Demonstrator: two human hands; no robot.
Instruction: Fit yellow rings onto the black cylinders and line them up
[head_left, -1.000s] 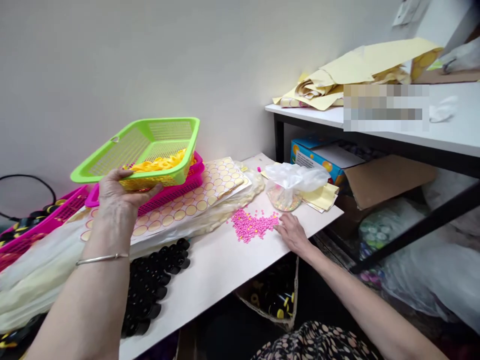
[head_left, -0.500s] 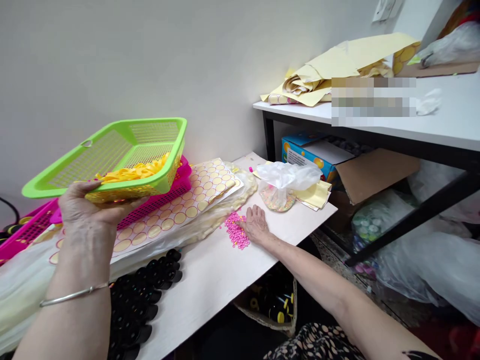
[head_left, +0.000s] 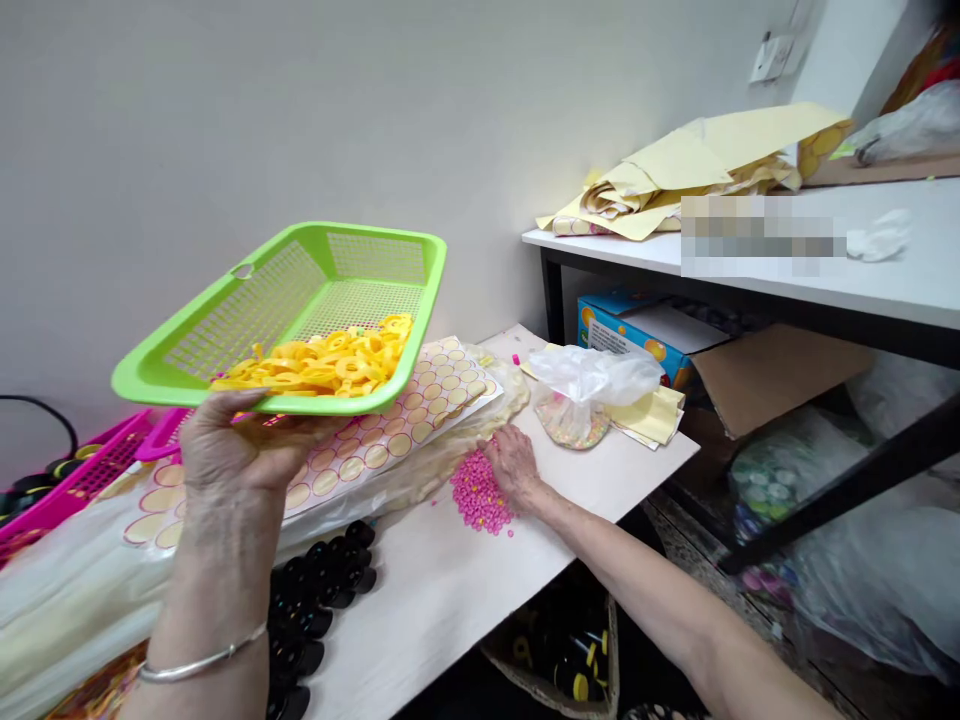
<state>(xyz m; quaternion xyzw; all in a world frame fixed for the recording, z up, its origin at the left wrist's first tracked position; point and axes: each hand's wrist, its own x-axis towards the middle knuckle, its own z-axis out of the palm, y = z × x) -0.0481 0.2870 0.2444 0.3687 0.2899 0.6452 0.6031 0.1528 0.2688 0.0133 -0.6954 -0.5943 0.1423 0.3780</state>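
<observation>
My left hand [head_left: 251, 440] grips the near rim of a light green plastic basket [head_left: 292, 405], thumb over the rim and fingers beneath. It holds the basket raised and tilted towards me. Yellow ring-shaped plastic pieces [head_left: 337, 362] lie heaped at its near side. On the white table [head_left: 420, 600], a pile of small pink beads [head_left: 480, 492], with a few yellow ones among them, is spread out. My right hand [head_left: 514, 465] rests palm down at the pile's far right edge, touching the beads, its fingers slightly bent. Part of its fingertips is hidden.
Sheets of round stickers [head_left: 382, 440] lie on the left over clear plastic wrap. Black caps [head_left: 322, 580] stand in rows at the near left. A plastic bag of beads [head_left: 574, 420] sits at the right. Below are a box of black-and-yellow parts [head_left: 577, 660] and a blue carton [head_left: 637, 335].
The green basket has lifted off the pink basket behind it and tilted further towards me, showing more yellow pieces. My right hand has shifted to the pile's far edge, and the view has turned slightly.
</observation>
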